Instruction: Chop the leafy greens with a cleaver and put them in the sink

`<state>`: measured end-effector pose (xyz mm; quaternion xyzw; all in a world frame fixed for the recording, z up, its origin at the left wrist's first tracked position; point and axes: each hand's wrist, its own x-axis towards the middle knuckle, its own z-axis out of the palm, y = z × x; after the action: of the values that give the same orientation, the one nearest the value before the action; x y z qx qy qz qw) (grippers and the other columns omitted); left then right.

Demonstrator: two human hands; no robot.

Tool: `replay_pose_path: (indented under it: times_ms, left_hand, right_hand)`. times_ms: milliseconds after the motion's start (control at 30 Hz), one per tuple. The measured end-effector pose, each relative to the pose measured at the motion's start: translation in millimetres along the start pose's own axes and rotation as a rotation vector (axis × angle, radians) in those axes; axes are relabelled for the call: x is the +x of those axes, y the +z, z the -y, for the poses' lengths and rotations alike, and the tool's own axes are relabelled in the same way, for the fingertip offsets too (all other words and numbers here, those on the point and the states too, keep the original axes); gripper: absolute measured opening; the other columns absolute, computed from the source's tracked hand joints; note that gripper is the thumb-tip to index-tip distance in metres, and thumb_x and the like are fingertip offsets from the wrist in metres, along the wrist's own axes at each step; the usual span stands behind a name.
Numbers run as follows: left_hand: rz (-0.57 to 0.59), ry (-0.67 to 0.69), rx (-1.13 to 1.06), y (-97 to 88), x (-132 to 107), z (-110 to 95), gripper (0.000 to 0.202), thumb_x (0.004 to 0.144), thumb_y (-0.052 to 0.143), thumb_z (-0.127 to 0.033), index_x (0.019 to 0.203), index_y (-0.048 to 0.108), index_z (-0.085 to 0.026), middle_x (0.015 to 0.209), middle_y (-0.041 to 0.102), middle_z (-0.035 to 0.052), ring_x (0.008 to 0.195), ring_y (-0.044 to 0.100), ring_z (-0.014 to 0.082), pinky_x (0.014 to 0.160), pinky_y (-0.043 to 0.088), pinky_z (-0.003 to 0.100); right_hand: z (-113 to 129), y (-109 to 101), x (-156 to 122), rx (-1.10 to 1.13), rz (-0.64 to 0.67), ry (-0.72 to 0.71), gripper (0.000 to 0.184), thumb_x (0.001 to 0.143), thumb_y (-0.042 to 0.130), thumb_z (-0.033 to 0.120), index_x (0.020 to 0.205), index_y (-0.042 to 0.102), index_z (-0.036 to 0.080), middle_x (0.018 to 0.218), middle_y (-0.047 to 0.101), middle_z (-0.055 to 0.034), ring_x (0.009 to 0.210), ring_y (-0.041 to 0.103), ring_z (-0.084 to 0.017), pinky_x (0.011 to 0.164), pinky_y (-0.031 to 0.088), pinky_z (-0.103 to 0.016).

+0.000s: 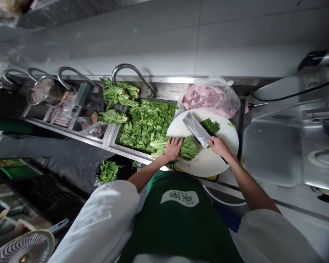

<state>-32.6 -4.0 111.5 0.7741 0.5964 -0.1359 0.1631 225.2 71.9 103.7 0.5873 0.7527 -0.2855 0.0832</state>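
Note:
My left hand (173,149) presses down on a bunch of leafy greens (188,149) at the left side of a round white cutting board (208,166). The stem ends point left, over the sink's front edge. In my right hand (218,146) is a cleaver (196,128), its broad blade slanting up and left across the board. Just beyond the blade lies a small pile of cut dark leaves (210,126). The blade sits to the right of the held bunch's leafy end.
Left of the board, a sink (115,140) is full of chopped greens (148,122) under a curved faucet (128,66). Whole bunches (120,93) rest on its far left corner. Bagged raw meat (211,98) lies behind the board. A metal machine (274,149) stands at right.

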Motion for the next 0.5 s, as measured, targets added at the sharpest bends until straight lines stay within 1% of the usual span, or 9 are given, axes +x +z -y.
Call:
replay_pose_path:
  times_ms: [67, 133, 200, 233, 267, 333, 400, 433, 500]
  left_hand:
    - [0.027, 0.008, -0.027, -5.0, -3, 3, 0.126, 0.056, 0.09, -0.047, 0.158, 0.024, -0.014, 0.156, 0.034, 0.0209, 0.144, 0.03, 0.0406, 0.12, 0.02, 0.052]
    - [0.124, 0.022, -0.104, -16.1, 0, 11, 0.134, 0.054, 0.088, -0.058, 0.16, 0.018, -0.016, 0.163, 0.023, 0.0205, 0.148, 0.021, 0.0444, 0.12, 0.018, 0.056]
    - [0.249, 0.057, -0.22, -32.7, 12, 26, 0.135, 0.055, 0.081, -0.072, 0.162, 0.015, -0.023, 0.167, 0.011, 0.0159, 0.151, 0.012, 0.047, 0.119, 0.02, 0.059]
    - [0.287, 0.066, -0.281, -41.8, 22, 34, 0.132, 0.056, 0.076, -0.079, 0.162, 0.016, -0.027, 0.168, 0.008, 0.013, 0.151, 0.01, 0.047, 0.119, 0.021, 0.059]
    - [0.288, 0.063, -0.342, -50.5, 34, 42, 0.127, 0.06, 0.07, -0.083, 0.162, 0.017, -0.029, 0.169, 0.008, 0.0108, 0.152, 0.009, 0.0458, 0.119, 0.023, 0.058]
    - [0.19, 0.016, -0.464, -64.0, 67, 49, 0.117, 0.07, 0.059, -0.087, 0.162, 0.018, -0.028, 0.168, 0.014, 0.0109, 0.153, 0.014, 0.041, 0.121, 0.024, 0.051]
    - [0.09, -0.085, -0.562, -69.5, 103, 40, 0.113, 0.077, 0.051, -0.087, 0.162, 0.016, -0.021, 0.166, 0.02, 0.0156, 0.152, 0.018, 0.0387, 0.122, 0.024, 0.047]
    - [0.076, -0.145, -0.586, -68.9, 121, 28, 0.114, 0.078, 0.05, -0.087, 0.162, 0.014, -0.019, 0.165, 0.02, 0.0181, 0.152, 0.017, 0.0404, 0.122, 0.023, 0.049]
    - [0.103, -0.253, -0.581, -61.1, 147, -8, 0.119, 0.075, 0.049, -0.09, 0.163, 0.008, -0.019, 0.166, 0.012, 0.022, 0.151, 0.01, 0.0488, 0.118, 0.022, 0.062]
  right_hand:
    - [-6, -1, -12, 0.03, -0.051, 0.018, 0.029, 0.1, 0.042, 0.036, 0.102, 0.064, 0.017, 0.095, 0.073, -0.0139, 0.084, 0.065, -0.023, 0.066, 0.031, -0.029]
    - [-11, -1, -33, 0.067, -0.138, 0.054, 0.03, 0.1, 0.042, 0.038, 0.098, 0.064, 0.018, 0.086, 0.072, -0.0124, 0.077, 0.063, -0.022, 0.064, 0.029, -0.029]
    - [-18, -2, -58, 0.118, -0.247, 0.107, 0.031, 0.099, 0.041, 0.04, 0.093, 0.064, 0.019, 0.079, 0.069, -0.0104, 0.071, 0.059, -0.021, 0.063, 0.027, -0.03]
    - [-23, -1, -72, 0.145, -0.302, 0.137, 0.031, 0.099, 0.042, 0.041, 0.091, 0.063, 0.019, 0.075, 0.067, -0.0094, 0.068, 0.057, -0.021, 0.063, 0.026, -0.029]
    - [-29, -1, -85, 0.171, -0.353, 0.166, 0.031, 0.098, 0.043, 0.042, 0.088, 0.062, 0.02, 0.072, 0.065, -0.0082, 0.066, 0.055, -0.02, 0.063, 0.026, -0.029]
    - [-43, 3, -111, 0.219, -0.436, 0.227, 0.03, 0.096, 0.045, 0.043, 0.083, 0.06, 0.02, 0.066, 0.059, -0.0058, 0.062, 0.052, -0.019, 0.062, 0.026, -0.029]
    - [-56, 11, -133, 0.269, -0.486, 0.297, 0.029, 0.094, 0.047, 0.044, 0.079, 0.058, 0.021, 0.062, 0.054, -0.0035, 0.06, 0.048, -0.018, 0.061, 0.026, -0.029]
    - [-61, 16, -143, 0.297, -0.498, 0.341, 0.029, 0.093, 0.047, 0.044, 0.078, 0.057, 0.021, 0.06, 0.052, -0.0027, 0.059, 0.047, -0.018, 0.061, 0.026, -0.029]
    - [-68, 27, -160, 0.356, -0.496, 0.447, 0.027, 0.092, 0.047, 0.043, 0.079, 0.057, 0.021, 0.06, 0.05, -0.0019, 0.058, 0.043, -0.017, 0.06, 0.026, -0.029]
